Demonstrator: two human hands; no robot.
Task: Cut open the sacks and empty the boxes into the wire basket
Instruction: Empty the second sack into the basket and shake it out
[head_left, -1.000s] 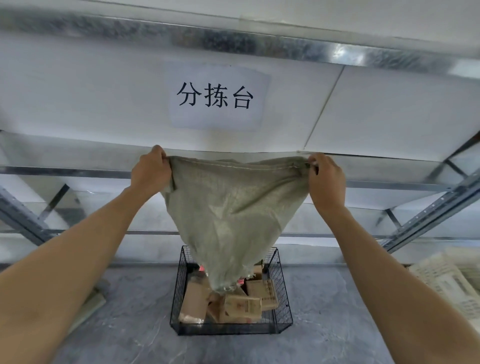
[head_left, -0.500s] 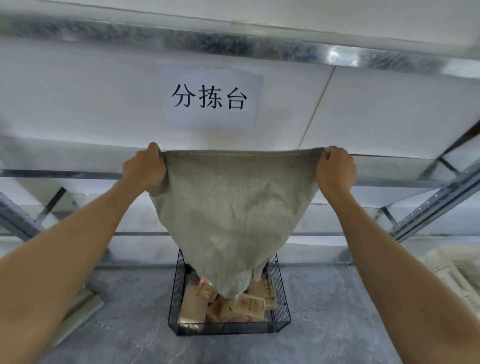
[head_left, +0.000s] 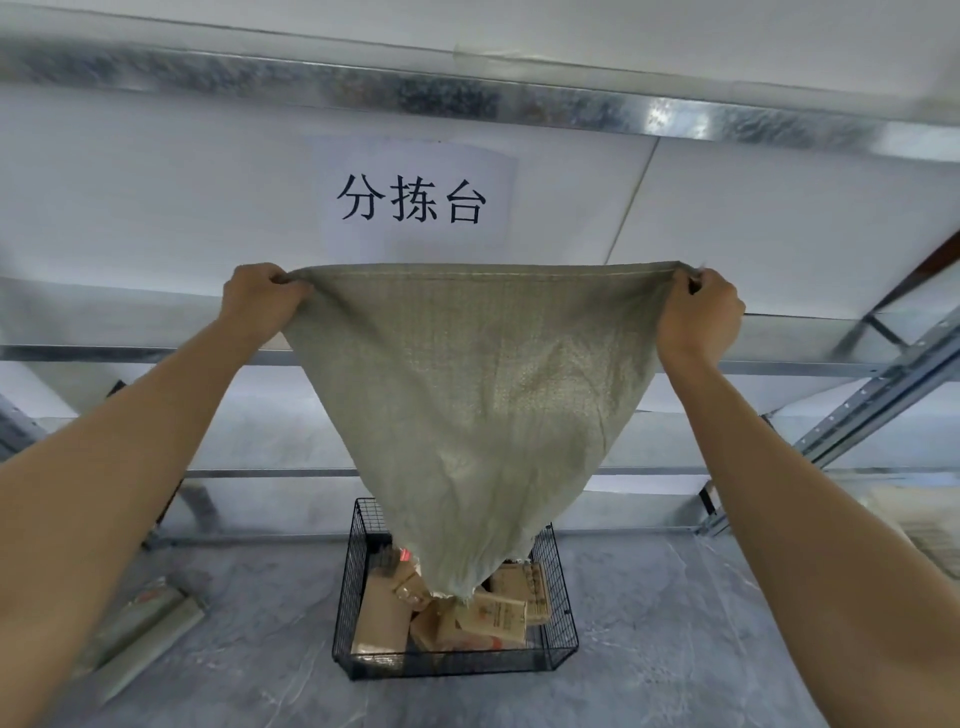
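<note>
Woven sack (head_left: 483, 410) now stretched wider and tauter, both hands gripping its corners.

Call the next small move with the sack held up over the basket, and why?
Probably a short shake in place, then lift clear. Both hands, left hand and right hand, grip the top corners of the sack, which hangs limp and flat, its open end dangling just above the boxes in the wire basket. It looks empty, though its inside is hidden.

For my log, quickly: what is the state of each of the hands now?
Left hand: closed, holding one corner of the sack.
Right hand: closed, holding the other corner.
</note>
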